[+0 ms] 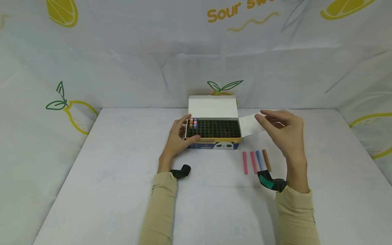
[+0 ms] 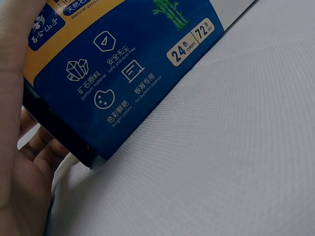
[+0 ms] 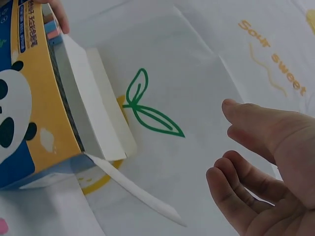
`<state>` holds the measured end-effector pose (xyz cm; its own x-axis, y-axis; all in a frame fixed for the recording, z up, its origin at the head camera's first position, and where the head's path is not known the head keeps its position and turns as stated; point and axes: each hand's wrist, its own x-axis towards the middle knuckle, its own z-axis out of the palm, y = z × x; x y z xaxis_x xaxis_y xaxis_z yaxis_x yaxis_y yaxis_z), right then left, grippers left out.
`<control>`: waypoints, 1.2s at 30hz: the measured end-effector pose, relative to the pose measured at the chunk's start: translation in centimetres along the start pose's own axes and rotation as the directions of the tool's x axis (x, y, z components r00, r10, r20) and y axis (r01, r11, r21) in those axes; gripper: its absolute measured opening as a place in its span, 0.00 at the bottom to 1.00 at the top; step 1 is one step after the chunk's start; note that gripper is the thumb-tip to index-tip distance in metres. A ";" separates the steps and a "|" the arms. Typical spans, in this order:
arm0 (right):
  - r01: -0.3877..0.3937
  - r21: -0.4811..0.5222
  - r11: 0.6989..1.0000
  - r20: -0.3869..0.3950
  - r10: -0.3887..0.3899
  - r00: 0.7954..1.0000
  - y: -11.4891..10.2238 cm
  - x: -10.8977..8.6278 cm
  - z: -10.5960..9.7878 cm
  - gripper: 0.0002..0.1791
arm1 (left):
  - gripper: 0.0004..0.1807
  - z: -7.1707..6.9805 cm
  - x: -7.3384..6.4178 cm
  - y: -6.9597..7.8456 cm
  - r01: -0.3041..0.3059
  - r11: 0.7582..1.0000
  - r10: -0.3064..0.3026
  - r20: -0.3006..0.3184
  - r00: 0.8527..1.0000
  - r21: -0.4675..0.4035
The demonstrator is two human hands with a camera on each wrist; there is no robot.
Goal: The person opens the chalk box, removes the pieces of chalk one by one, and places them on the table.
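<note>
An open box of chalk (image 1: 202, 145) stands toward the far side of the table, blue and yellow with a panda on its front. My left hand (image 1: 175, 139) grips its left end, thumb on the front edge; in the left wrist view some fingers curl behind the end. Inside, several chalk sticks (image 1: 193, 123) stand in the left corner of a black holder with many holes. My right hand (image 1: 286, 132) is beside the raised white side flap (image 1: 250, 125). The right wrist view shows this right hand (image 3: 261, 172) apart from the flap, fingers loosely bent, nothing between them.
Two pink chalks, one pink chalk (image 1: 245, 163) left of another pink chalk (image 1: 254, 162), lie in front of the box's right end. Beside them are a blue chalk (image 1: 259, 160) and a brown chalk (image 1: 266, 160). The white lid (image 1: 212, 107) stands up near the back cloth.
</note>
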<state>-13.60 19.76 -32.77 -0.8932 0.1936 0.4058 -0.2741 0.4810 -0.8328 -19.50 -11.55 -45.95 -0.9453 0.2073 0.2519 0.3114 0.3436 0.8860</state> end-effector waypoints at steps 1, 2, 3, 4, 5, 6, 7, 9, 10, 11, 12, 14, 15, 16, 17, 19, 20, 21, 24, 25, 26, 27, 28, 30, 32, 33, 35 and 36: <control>0.013 -0.002 1.000 0.012 -0.013 1.000 -0.2 0.1 0.3 0.12 | 0.57 0.0 0.0 0.0 -0.002 1.000 0.002 0.000 1.000 -0.001; 0.023 -0.002 1.000 0.025 -0.023 0.999 -0.4 0.1 0.7 0.12 | 0.57 0.0 0.0 0.0 -0.005 1.000 0.005 0.000 1.000 -0.003; 0.033 -0.001 0.999 0.040 -0.033 0.999 -0.6 0.1 1.0 0.12 | 0.56 0.0 0.0 0.1 -0.006 1.000 0.006 0.001 1.000 -0.005; 0.044 0.002 0.999 0.056 -0.044 0.997 -0.7 0.1 1.3 0.12 | 0.55 -0.1 0.0 0.1 -0.008 1.000 0.008 0.001 1.000 -0.008; 0.052 0.004 0.999 0.071 -0.052 0.996 -0.8 0.1 1.7 0.12 | 0.54 -0.1 0.0 0.1 -0.009 1.000 0.009 0.002 1.000 -0.008; 0.060 0.011 0.998 0.086 -0.061 0.994 -0.9 0.1 2.0 0.12 | 0.53 -0.1 0.0 0.1 -0.010 1.000 0.010 0.002 1.000 -0.011; 0.066 0.017 0.998 0.100 -0.068 0.993 -1.0 0.1 2.3 0.12 | 0.52 -0.1 0.0 0.0 -0.012 1.000 0.012 0.003 1.000 -0.012; 0.076 0.030 0.997 0.127 -0.079 0.989 -1.1 0.1 2.9 0.12 | 0.51 -0.1 0.0 0.0 -0.013 1.000 0.013 0.004 1.000 -0.013; 0.081 0.038 0.996 0.138 -0.086 0.987 -1.2 0.1 3.3 0.12 | 0.51 -0.1 0.0 0.0 -0.013 1.000 0.014 0.003 1.000 -0.013; 0.085 0.046 0.995 0.149 -0.091 0.985 -1.3 0.1 3.6 0.12 | 0.51 -0.1 0.0 -0.1 -0.014 1.000 0.014 0.003 1.000 -0.012; 0.088 0.054 0.995 0.162 -0.096 0.982 -1.4 0.2 4.0 0.12 | 0.51 -0.1 0.0 -0.1 -0.014 1.000 0.014 0.002 1.000 -0.012; 0.093 0.059 0.994 0.188 -0.102 0.977 -1.6 0.3 4.8 0.12 | 0.53 -0.1 0.0 -0.1 -0.013 1.000 0.013 0.000 1.000 -0.010; 0.094 0.063 0.994 0.201 -0.105 0.974 -1.6 0.3 5.2 0.12 | 0.53 -0.1 0.0 -0.2 -0.014 1.000 0.014 -0.002 1.000 -0.008; 0.092 0.068 0.993 0.215 -0.105 0.971 -1.6 0.4 5.7 0.12 | 0.54 -0.1 0.0 -0.2 -0.014 1.000 0.014 -0.003 1.000 -0.005; 0.091 0.070 0.993 0.230 -0.104 0.968 -1.7 0.4 6.1 0.13 | 0.54 -0.1 0.0 -0.2 -0.015 1.000 0.015 -0.004 1.000 -0.003; 0.087 0.070 0.994 0.260 -0.102 0.960 -1.7 0.5 7.1 0.13 | 0.55 -0.1 0.0 -0.2 -0.017 1.000 0.017 -0.006 1.000 0.004; 0.089 0.073 0.993 0.273 -0.105 0.956 -1.7 0.5 7.6 0.13 | 0.56 -0.1 0.0 -0.3 -0.018 1.000 0.018 -0.007 1.000 0.008; 0.093 0.074 0.993 0.286 -0.111 0.952 -1.7 0.5 8.1 0.13 | 0.56 -0.1 0.0 -0.3 -0.019 1.000 0.019 -0.008 1.000 0.012; 0.116 0.075 0.990 0.322 -0.135 0.937 -1.6 0.6 9.6 0.13 | 0.58 -0.1 0.0 -0.3 -0.021 1.000 0.021 -0.010 1.000 0.017; 0.125 0.077 0.989 0.335 -0.144 0.931 -1.6 0.6 10.0 0.13 | 0.58 -0.1 0.0 -0.3 -0.021 1.000 0.021 -0.010 1.000 0.015; 0.129 0.082 0.988 0.346 -0.150 0.926 -1.6 0.6 10.5 0.13 | 0.58 -0.1 0.1 -0.3 -0.023 1.000 0.023 -0.011 1.000 0.014; 0.132 0.080 0.988 0.358 -0.152 0.921 -1.5 0.6 10.9 0.13 | 0.58 -0.1 0.1 -0.2 -0.025 1.000 0.025 -0.011 1.000 0.013; 0.130 0.081 0.988 0.372 -0.151 0.916 -1.5 0.6 11.3 0.12 | 0.58 -0.1 0.1 -0.2 -0.027 1.000 0.027 -0.011 1.000 0.011; 0.126 0.073 0.989 0.396 -0.144 0.907 -1.4 0.6 12.2 0.12 | 0.58 -0.1 0.1 -0.2 -0.034 0.999 0.034 -0.011 0.999 0.004; 0.125 0.056 0.991 0.420 -0.137 0.897 -1.4 0.6 13.0 0.12 | 0.59 -0.1 0.0 -0.1 -0.039 0.999 0.039 -0.010 0.999 0.002; 0.126 0.045 0.991 0.432 -0.133 0.892 -1.3 0.6 13.3 0.13 | 0.59 -0.1 0.0 -0.1 -0.039 0.999 0.039 -0.009 0.999 0.002; 0.125 0.035 0.992 0.455 -0.127 0.881 -1.2 0.6 14.0 0.12 | 0.59 -0.1 0.0 0.0 -0.037 0.999 0.037 -0.006 0.999 0.006; 0.132 0.033 0.991 0.461 -0.133 0.878 -1.1 0.5 14.3 0.12 | 0.60 -0.1 0.1 0.0 -0.035 0.999 0.035 -0.005 0.999 0.010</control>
<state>-18.88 7.13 -37.02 -0.9117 -0.2880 0.2930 -0.4015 0.4735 -0.7840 -19.56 -11.66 -45.88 -0.9342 0.2150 0.2847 0.3453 0.3449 0.8728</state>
